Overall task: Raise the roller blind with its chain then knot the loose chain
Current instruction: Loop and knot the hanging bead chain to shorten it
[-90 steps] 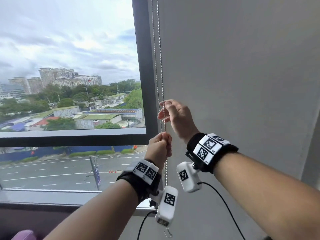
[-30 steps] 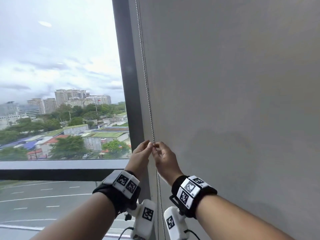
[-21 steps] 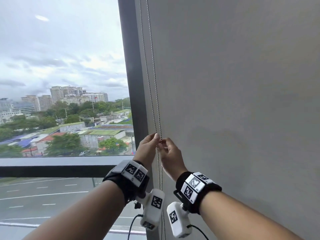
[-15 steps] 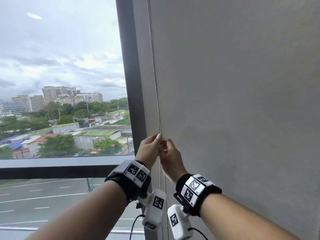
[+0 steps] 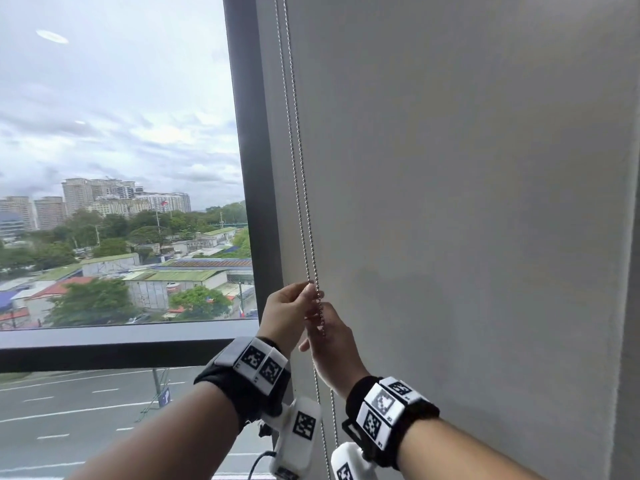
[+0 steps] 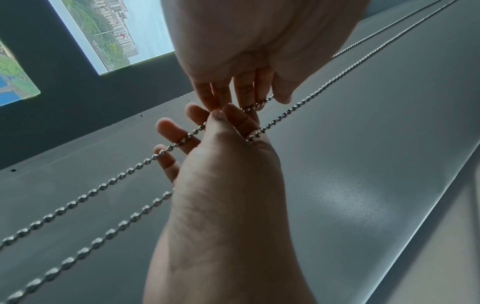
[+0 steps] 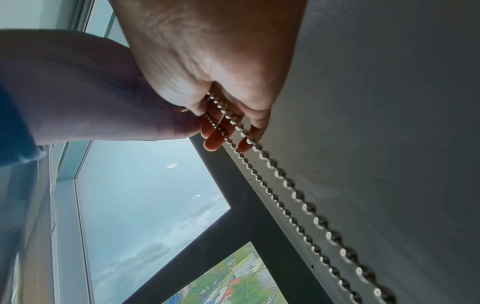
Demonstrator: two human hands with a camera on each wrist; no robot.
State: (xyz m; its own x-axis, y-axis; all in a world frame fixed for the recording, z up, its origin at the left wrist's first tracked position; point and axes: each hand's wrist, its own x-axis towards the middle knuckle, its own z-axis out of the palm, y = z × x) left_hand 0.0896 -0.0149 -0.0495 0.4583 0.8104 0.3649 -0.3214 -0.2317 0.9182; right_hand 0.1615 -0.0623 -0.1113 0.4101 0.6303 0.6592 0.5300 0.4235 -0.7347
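Note:
A silver bead chain [image 5: 302, 168] hangs in two strands along the left edge of the pale grey blind [image 5: 467, 202]. My left hand [image 5: 287, 313] is the upper one and pinches one strand between thumb and forefinger. In the left wrist view that chain [image 6: 103, 186] crosses my spread left fingers [image 6: 168, 131]. My right hand [image 5: 334, 348] sits just below and to the right. In the right wrist view both strands of the chain [image 7: 285, 181] run under its thumb and across its curled fingers [image 7: 215, 139]. The chain's lower end is out of sight.
A dark window frame [image 5: 251, 168] stands just left of the chain. Further left is bare glass [image 5: 121, 133] over a city view, with a dark horizontal rail [image 5: 121, 344] at wrist height. White wrist cameras [image 5: 301, 431] hang under both forearms.
Half a second ago both hands pinched the chain side by side at one height. My right hand has since slid down below the left, and the two strands hang slightly apart.

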